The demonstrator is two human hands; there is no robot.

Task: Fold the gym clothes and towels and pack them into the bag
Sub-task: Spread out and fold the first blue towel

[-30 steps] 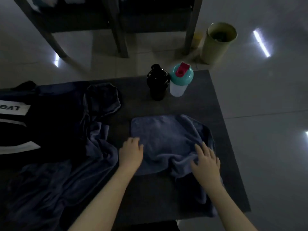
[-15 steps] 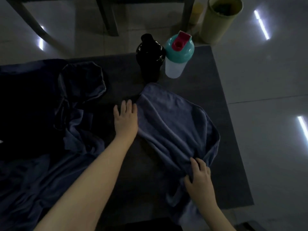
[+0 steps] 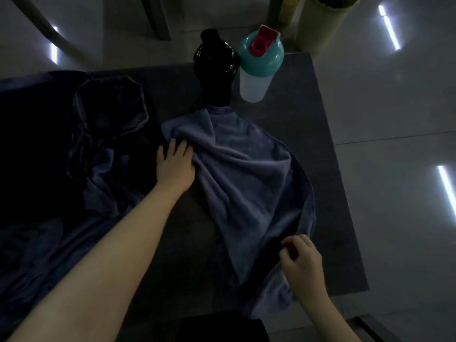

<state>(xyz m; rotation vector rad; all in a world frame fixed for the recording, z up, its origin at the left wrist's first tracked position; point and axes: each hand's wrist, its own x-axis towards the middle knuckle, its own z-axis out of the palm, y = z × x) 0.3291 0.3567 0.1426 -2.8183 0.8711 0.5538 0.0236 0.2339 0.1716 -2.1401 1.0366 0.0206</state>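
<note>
A blue-grey towel (image 3: 249, 174) lies rumpled and slanted across the dark table (image 3: 306, 99), its far corner touching the black bottle. My left hand (image 3: 175, 164) lies at the towel's left edge with fingers stretched out on it. My right hand (image 3: 301, 261) pinches the towel's near right edge with curled fingers. A heap of dark blue clothes (image 3: 98, 134) covers the left half of the table. No bag can be made out in this dim view.
A black bottle (image 3: 216, 67) and a white shaker with a teal lid and red cap (image 3: 259, 67) stand at the table's far edge. A yellow-green bin (image 3: 325, 21) is on the floor beyond. Chair legs stand at the back.
The towel went from a flat square to a stretched diagonal sheet. My left hand slid to its far left edge; my right hand dropped to its near right edge and gripped it.
</note>
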